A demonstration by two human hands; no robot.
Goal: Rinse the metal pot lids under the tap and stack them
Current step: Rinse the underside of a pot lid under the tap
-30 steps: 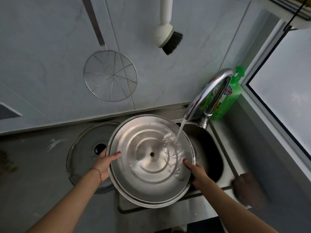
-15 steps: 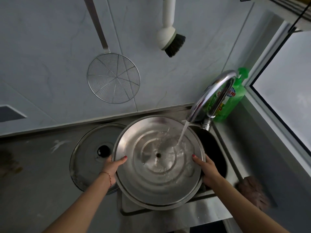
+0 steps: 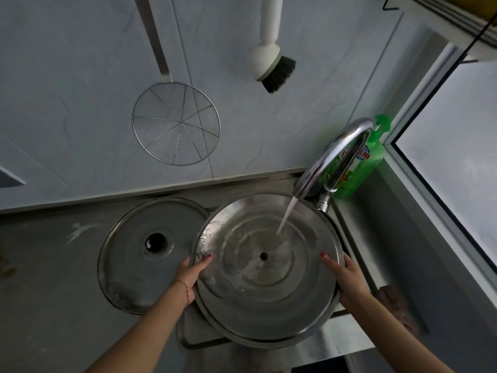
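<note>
Hands: my left hand (image 3: 192,271) and right hand (image 3: 347,275) grip the lid (image 3: 266,270) rims.
Change: stream now lands nearer centre; lid sits flatter.
Meaning: rinse continues, stacking on second lid (image 3: 150,254) pending.

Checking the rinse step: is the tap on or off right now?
On. A stream of water runs from the tap spout onto the lid held by the left hand and right hand.

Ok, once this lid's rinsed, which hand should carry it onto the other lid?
Probably the left hand: it grips the rinsed lid's edge beside the counter lid. The right hand is on the far side.
</note>
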